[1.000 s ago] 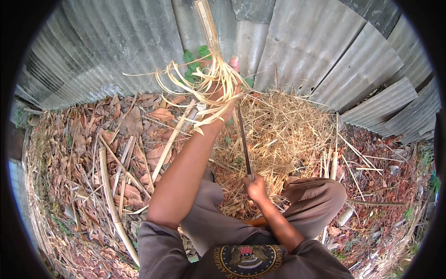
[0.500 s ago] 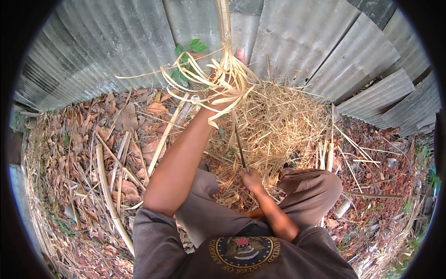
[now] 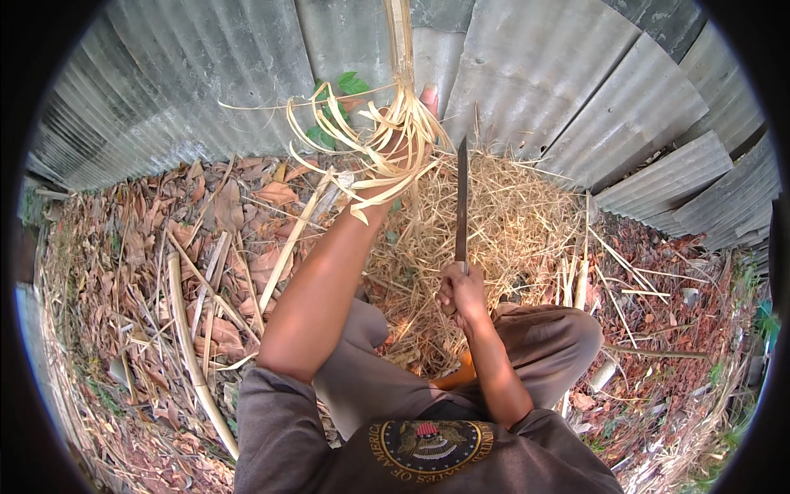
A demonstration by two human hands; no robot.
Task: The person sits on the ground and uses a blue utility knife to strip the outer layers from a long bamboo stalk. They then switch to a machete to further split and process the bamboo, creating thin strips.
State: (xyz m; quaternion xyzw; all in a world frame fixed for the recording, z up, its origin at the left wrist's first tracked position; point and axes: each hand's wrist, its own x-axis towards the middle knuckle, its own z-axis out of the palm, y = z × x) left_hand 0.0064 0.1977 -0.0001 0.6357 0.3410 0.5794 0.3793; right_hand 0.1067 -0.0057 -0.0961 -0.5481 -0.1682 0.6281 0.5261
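Upright at the top stands a bamboo pole (image 3: pixel 400 41), its lower part fringed with long pale curled shavings (image 3: pixel 387 181) that are still attached. My left hand (image 3: pixel 427 105) reaches far out and is closed round the pole just under the fringe. Its thumb shows on the right side, while the curls hide most of the fingers. My right hand (image 3: pixel 462 290) is wrapped round the handle of a long knife (image 3: pixel 462 202) close to my bent knee. The dark straight blade points away from me, apart from the bamboo and right of the curls.
Loose straw-like shavings (image 3: pixel 510 214) are heaped in front of my legs. Dry leaves (image 3: pixel 226 206) and split bamboo strips (image 3: pixel 292 247) litter the left. A bamboo stick (image 3: pixel 191 346) lies there too. Corrugated metal sheets (image 3: pixel 535 74) wall off the far side, beside a small green plant (image 3: pixel 352 82).
The knife has swung away from the pole to the right, its blade now pointing nearly straight ahead. My right hand has moved slightly right and toward the far side. My left hand keeps its hold.
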